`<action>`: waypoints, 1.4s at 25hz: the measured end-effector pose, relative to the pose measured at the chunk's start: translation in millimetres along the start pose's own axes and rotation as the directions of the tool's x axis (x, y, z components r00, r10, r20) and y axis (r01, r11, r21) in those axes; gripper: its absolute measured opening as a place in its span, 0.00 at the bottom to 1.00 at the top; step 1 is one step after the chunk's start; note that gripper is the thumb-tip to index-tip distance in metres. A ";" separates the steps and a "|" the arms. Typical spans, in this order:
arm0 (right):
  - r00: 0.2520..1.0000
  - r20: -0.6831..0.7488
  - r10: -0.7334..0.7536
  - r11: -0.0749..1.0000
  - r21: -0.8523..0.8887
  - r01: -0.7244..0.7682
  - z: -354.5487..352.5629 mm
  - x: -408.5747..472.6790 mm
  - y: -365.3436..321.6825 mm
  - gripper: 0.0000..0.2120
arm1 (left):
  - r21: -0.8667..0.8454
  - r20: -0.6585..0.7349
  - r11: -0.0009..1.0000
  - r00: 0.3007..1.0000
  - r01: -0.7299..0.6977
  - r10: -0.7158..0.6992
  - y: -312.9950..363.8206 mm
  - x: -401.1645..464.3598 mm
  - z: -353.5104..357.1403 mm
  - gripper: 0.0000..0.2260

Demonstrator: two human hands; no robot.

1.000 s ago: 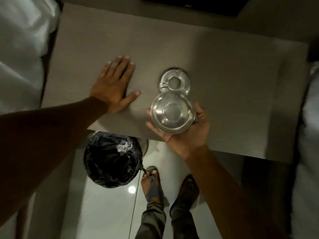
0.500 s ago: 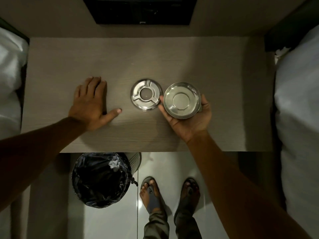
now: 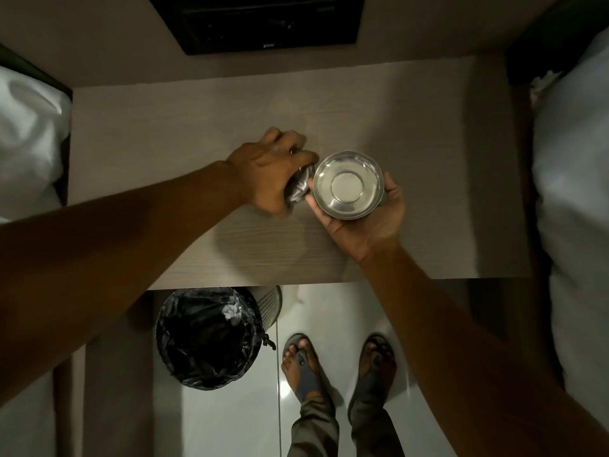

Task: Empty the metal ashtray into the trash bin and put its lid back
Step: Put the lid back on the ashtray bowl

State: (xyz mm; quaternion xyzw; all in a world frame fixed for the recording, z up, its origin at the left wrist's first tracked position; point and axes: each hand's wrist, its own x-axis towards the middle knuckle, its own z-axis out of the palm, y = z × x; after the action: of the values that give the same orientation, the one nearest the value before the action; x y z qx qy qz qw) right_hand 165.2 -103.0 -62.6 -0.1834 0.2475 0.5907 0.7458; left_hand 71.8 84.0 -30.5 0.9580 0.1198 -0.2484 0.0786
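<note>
My right hand cups the round metal ashtray bowl from below, holding it upright just above the wooden table; the bowl looks bare inside. My left hand is curled over the metal ashtray lid on the table, right beside the bowl's left rim; only a sliver of the lid shows under the fingers. The trash bin, lined with a black bag, stands on the floor below the table's near edge.
White bedding lies at the left and right of the table. A black panel is set in the wall behind. My feet in sandals stand on the glossy floor beside the bin.
My left hand moved right from lying flat on the table and closed over the lid. The bowl in my right hand stayed beside the lid.
</note>
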 end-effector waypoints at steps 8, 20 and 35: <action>0.998 -0.058 -0.017 0.998 -0.055 0.014 3.5 -1.8 2.8 0.34 | -0.120 0.051 0.976 0.983 0.183 -0.178 -8.3 -10.6 -27.8 0.53; 0.999 -0.048 -0.008 0.996 0.091 0.012 18.5 3.8 11.6 0.30 | -0.121 -0.101 0.992 0.994 0.021 -0.033 86.6 6.8 -57.5 0.50; 0.999 -0.053 -0.005 0.996 0.087 0.009 14.9 -1.1 11.2 0.22 | -0.138 -0.056 0.989 0.996 0.058 -0.066 88.6 7.4 -48.1 0.51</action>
State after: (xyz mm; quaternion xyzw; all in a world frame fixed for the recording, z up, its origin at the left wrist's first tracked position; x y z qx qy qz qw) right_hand 156.4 -92.7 -49.7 -0.1671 0.2918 0.5717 0.7484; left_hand 123.8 10.6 15.4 0.9533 0.1684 -0.2131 0.1324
